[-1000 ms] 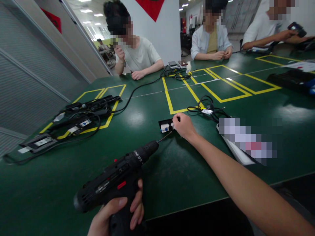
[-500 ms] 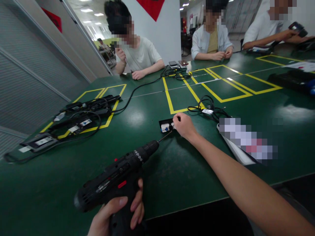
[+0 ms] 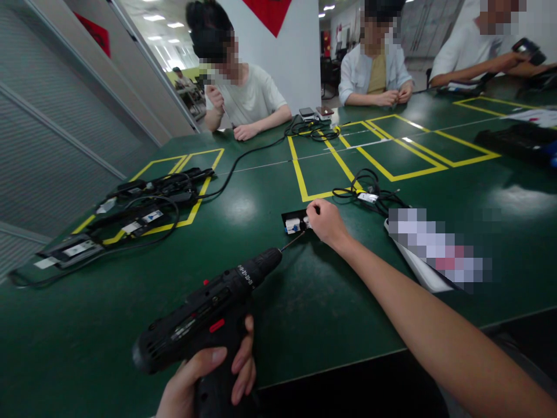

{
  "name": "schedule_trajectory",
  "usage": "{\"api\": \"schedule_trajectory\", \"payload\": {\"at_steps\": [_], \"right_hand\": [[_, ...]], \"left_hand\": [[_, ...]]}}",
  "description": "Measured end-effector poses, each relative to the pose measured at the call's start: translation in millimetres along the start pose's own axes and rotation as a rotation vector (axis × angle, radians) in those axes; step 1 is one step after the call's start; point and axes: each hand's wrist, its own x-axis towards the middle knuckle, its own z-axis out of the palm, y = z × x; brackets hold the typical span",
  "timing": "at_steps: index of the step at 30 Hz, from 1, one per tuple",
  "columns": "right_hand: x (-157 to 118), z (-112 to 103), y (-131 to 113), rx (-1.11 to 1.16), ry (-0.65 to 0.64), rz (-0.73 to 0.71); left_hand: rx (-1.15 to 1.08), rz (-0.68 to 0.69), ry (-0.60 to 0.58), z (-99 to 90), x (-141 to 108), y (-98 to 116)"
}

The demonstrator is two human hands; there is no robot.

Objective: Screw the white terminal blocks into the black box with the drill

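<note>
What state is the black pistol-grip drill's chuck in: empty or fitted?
Fitted: a thin metal bit sticks out of the round black chuck.

Power drill [image 3: 209, 313]: black with red accents and a numbered collar, handle inside the left hand's [image 3: 217, 377] grip, body above it, tilted
Drill bit [image 3: 292, 241]: thin, extending beyond the grip, its tip beside the small part
Small part [image 3: 288, 217]: black, flat on the tabletop beside the curled right hand [image 3: 325, 223], which hides its far end
White piece [image 3: 293, 225]: blocky, blue at its lower edge, on the black part
</note>
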Motion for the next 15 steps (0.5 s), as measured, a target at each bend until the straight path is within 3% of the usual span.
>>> {"api": "schedule_trajectory", "payload": {"at_steps": [15], "right_hand": [[0.4, 0.0, 0.1, -0.012, -0.005, -0.009]], "left_hand": [[0.0, 0.008, -0.016, 2.0, 1.0, 1.4]]}}
